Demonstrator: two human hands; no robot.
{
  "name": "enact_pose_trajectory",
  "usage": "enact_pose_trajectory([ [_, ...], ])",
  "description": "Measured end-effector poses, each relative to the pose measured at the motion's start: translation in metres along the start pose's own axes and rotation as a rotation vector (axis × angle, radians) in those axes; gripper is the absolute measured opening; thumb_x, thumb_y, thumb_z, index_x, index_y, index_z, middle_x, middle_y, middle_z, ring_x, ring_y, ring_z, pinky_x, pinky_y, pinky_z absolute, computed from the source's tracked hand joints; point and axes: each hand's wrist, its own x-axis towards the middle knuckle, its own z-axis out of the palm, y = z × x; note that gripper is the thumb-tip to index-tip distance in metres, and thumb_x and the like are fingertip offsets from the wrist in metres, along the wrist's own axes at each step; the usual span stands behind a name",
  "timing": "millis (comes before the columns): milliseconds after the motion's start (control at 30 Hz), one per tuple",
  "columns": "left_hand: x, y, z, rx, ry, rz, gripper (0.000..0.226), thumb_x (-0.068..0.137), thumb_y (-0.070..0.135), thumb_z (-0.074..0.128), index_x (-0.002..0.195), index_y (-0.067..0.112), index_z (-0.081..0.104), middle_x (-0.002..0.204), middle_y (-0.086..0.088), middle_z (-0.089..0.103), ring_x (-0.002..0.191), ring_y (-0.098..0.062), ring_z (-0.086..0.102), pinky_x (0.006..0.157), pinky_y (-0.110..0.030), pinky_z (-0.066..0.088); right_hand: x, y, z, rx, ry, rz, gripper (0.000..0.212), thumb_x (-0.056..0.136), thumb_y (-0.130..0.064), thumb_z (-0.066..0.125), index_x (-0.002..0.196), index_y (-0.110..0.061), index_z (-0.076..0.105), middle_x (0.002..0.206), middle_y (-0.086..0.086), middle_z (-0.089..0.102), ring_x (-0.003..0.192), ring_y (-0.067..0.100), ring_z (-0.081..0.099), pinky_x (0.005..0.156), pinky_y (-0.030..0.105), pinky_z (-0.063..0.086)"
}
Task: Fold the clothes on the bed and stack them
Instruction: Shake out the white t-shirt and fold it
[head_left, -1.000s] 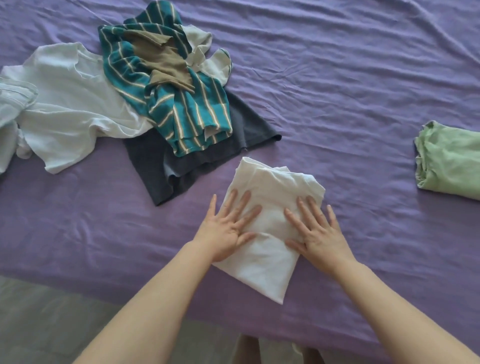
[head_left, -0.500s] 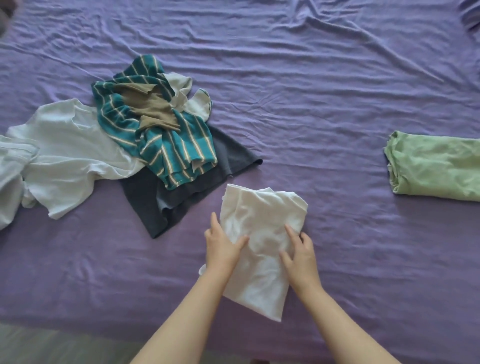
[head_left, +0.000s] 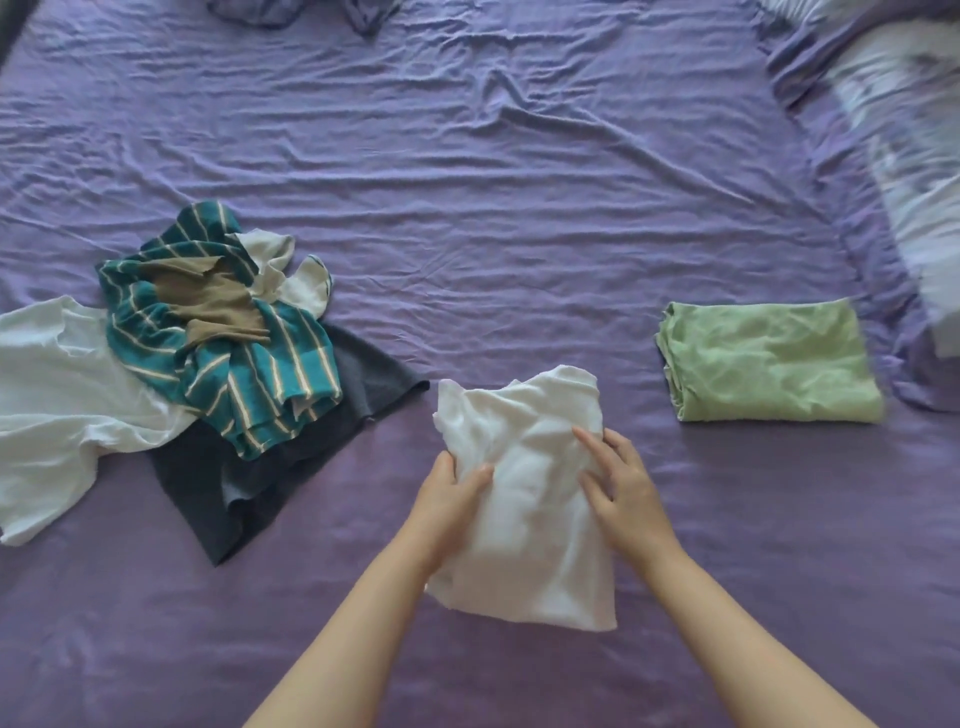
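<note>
Your left hand (head_left: 451, 499) grips the left edge of the folded white cotton garment (head_left: 524, 499), thumb on top and fingers curled under the fabric. Your right hand (head_left: 621, 491) holds its right side, fingers bent over the cloth and the thumb pressing in from below. The garment sits at about 6 o'clock on the bed, on the wrinkled purple bedsheet (head_left: 467, 208); whether it is lifted off the sheet cannot be told. At 3 o'clock from it, well apart, lies a folded light green garment (head_left: 769, 364). At 9 o'clock is the unfolded pile: a teal shirt with cream stripes (head_left: 249, 374) with a crumpled tan cloth (head_left: 208, 301) on top, a dark grey garment (head_left: 280, 478) beneath it, and a spread white t-shirt (head_left: 57, 405) at the far left. A blurred pale patterned pillow (head_left: 914, 171) lies at 2 o'clock.
</note>
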Motion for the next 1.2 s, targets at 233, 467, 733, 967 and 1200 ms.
enact_pose_trajectory([
  [233, 0.034, 0.088, 0.117, -0.047, -0.108, 0.056, 0.022, 0.092, 0.030, 0.054, 0.112, 0.026, 0.048, 0.114, 0.004, 0.061, 0.102, -0.014, 0.061, 0.088, -0.036, 0.050, 0.069, 0.049, -0.139, -0.045, -0.004, -0.014, 0.050, 0.092, -0.003, 0.050, 0.137, -0.022, 0.043, 0.141, 0.003, 0.036, 0.131, 0.014, 0.036, 0.094, 0.002, 0.019],
  [467, 0.076, 0.145, 0.237, -0.077, -0.124, 0.094, 0.018, 0.091, 0.026, 0.054, 0.108, 0.025, 0.050, 0.110, 0.002, 0.062, 0.100, -0.016, 0.062, 0.091, -0.039, 0.050, 0.133, 0.110, -0.242, -0.129, 0.037, 0.008, 0.050, 0.092, -0.002, 0.049, 0.138, -0.019, 0.042, 0.142, 0.008, 0.037, 0.132, 0.019, 0.035, 0.095, 0.003, 0.017],
  [733, 0.121, 0.143, 0.306, 0.313, 0.231, 0.269, 0.063, 0.085, 0.023, 0.059, 0.142, 0.020, 0.033, 0.132, -0.001, 0.043, 0.122, -0.020, 0.042, 0.100, -0.032, 0.037, 0.176, 0.175, -0.255, -0.345, 0.049, 0.107, 0.057, 0.087, -0.002, 0.053, 0.141, -0.013, 0.038, 0.151, 0.015, 0.026, 0.139, 0.031, 0.023, 0.111, 0.035, 0.019],
  [967, 0.141, 0.121, 0.308, 1.300, 0.131, 0.809, 0.060, 0.091, 0.055, 0.027, 0.140, 0.023, 0.042, 0.151, -0.008, 0.034, 0.140, -0.030, 0.022, 0.108, -0.056, 0.015, 0.161, 0.190, -0.215, -0.643, -0.076, -0.063, 0.059, 0.086, -0.056, 0.026, 0.141, -0.034, 0.030, 0.149, 0.007, 0.034, 0.139, 0.022, 0.015, 0.109, 0.052, 0.011],
  [1200, 0.154, 0.110, 0.313, 1.413, -0.029, 0.527, 0.073, 0.073, 0.071, -0.023, 0.138, 0.038, -0.027, 0.143, 0.008, -0.039, 0.142, -0.021, -0.026, 0.110, -0.053, -0.019, 0.168, 0.211, -0.205, -0.707, -0.235, 0.007, 0.077, 0.063, -0.074, -0.031, 0.135, -0.046, -0.025, 0.143, -0.012, -0.033, 0.134, 0.007, -0.034, 0.107, 0.047, -0.021],
])
